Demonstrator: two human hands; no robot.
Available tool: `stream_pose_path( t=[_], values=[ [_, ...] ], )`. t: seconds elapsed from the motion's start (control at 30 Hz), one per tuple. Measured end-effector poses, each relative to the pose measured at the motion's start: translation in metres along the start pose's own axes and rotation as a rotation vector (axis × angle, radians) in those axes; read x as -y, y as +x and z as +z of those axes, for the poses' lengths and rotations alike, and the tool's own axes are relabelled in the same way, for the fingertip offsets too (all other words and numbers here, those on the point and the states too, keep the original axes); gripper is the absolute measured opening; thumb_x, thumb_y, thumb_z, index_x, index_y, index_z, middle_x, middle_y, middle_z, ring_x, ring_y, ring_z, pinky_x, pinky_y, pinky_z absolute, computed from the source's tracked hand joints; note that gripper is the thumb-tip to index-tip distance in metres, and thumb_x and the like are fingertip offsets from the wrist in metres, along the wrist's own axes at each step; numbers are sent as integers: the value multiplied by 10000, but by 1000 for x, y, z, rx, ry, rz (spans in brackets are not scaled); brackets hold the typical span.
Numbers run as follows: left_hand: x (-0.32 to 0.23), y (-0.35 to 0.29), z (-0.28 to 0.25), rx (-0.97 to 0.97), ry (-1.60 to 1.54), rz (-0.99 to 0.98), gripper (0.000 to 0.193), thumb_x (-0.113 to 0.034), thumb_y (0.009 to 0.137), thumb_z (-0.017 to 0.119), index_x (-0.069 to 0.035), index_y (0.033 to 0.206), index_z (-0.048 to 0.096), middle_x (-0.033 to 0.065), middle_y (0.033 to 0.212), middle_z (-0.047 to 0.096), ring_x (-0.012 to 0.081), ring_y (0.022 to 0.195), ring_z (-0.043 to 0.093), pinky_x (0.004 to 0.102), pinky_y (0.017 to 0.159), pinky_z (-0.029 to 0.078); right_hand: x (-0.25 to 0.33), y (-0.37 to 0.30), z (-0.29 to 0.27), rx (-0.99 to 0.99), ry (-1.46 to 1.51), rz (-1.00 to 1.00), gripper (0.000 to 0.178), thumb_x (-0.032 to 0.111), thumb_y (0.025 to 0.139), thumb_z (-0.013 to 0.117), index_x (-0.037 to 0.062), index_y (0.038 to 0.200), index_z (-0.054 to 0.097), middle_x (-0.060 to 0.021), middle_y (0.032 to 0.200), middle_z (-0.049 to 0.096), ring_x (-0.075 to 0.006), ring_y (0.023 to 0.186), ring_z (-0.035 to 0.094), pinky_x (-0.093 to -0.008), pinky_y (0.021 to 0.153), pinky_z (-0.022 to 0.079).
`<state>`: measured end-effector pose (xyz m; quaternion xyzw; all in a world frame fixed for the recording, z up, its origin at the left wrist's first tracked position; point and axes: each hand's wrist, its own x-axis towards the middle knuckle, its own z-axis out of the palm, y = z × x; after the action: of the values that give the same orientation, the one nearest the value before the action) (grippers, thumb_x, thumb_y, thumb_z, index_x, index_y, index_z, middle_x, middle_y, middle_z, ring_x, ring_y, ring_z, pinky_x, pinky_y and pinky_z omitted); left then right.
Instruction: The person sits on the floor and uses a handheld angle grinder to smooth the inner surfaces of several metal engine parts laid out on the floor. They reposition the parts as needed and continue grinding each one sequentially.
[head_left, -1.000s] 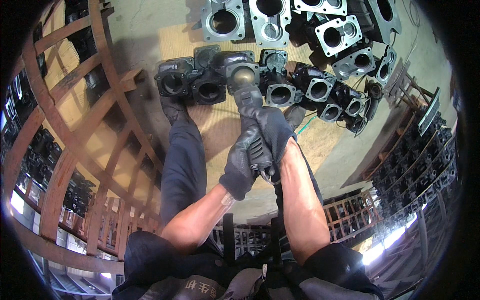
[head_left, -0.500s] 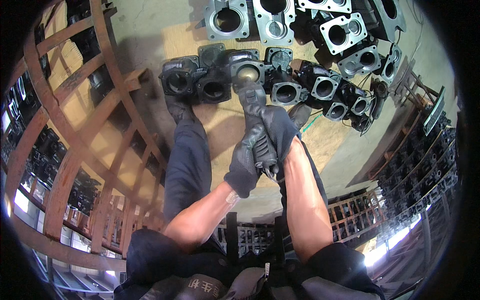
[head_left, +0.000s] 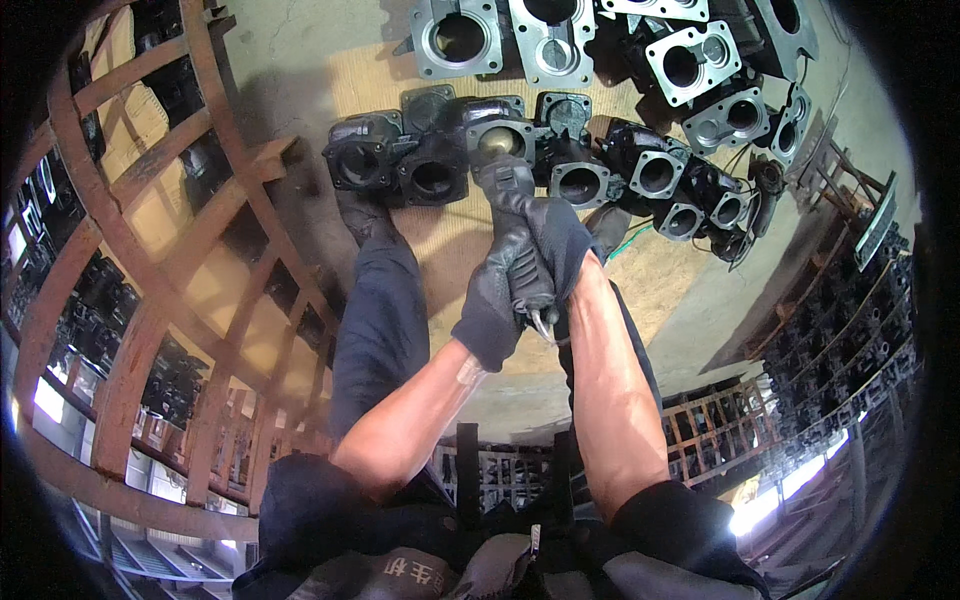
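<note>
Both my hands wear black gloves and are closed around one dark hand-held grinder [head_left: 532, 280] with a ribbed body and a cord at its near end. My left hand [head_left: 492, 290] wraps the ribbed rear part. Farther forward, my right hand [head_left: 556, 238] grips the tool just behind its head. That head reaches the near edge of a black metal casting [head_left: 514, 135] with a square flange and a round, brass-coloured bore. Its working tip is hidden or too blurred to make out.
Several similar black castings [head_left: 432, 180] stand in a row on a cardboard sheet [head_left: 450, 255]. Behind them lie castings with bright machined flanges [head_left: 455, 45]. A rusty steel rack [head_left: 150, 260] rises at left. Racks of dark parts [head_left: 840, 320] stand at right; a thin green line [head_left: 630, 242] lies near my right foot.
The grinder and both gloved hands have shifted slightly forward, toward the casting's bore. The cord at the tool's near end shows more. My grip looks the same.
</note>
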<state>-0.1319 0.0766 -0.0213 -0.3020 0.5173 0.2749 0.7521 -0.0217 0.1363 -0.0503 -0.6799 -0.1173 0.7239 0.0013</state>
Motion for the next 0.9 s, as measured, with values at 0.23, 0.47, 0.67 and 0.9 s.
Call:
stream_pose_path(
  t=[0.23,0.47,0.67,0.9],
  values=[
    [2,-21,1,9,-3,-8,287,-280,910,549,-40,1066,555,70,835,636,193,606,616,308,512,547,-4,-14,6,-5,242,59,402,326,897,555,-69,886,632,-120,748,625,-159,657,545,-323,619,445],
    [-9,-24,13,-38,8,-10,243,-275,944,495,-53,1006,571,40,795,613,152,600,597,265,528,508,0,-4,9,-47,224,92,347,258,873,590,-83,904,643,-67,792,621,-145,717,554,-280,639,439],
    [-11,-22,22,-51,55,0,247,-302,933,520,-68,975,584,23,751,613,151,578,595,288,465,499,9,-5,8,-16,355,136,353,280,828,652,-66,897,653,-64,768,622,-139,642,541,-288,569,430],
    [-10,-26,22,-52,51,7,207,-301,931,525,-101,919,579,3,722,593,131,533,562,279,446,474,16,-16,6,-39,212,89,376,292,865,592,-81,887,639,-62,754,609,-140,663,517,-320,587,424]
  ],
)
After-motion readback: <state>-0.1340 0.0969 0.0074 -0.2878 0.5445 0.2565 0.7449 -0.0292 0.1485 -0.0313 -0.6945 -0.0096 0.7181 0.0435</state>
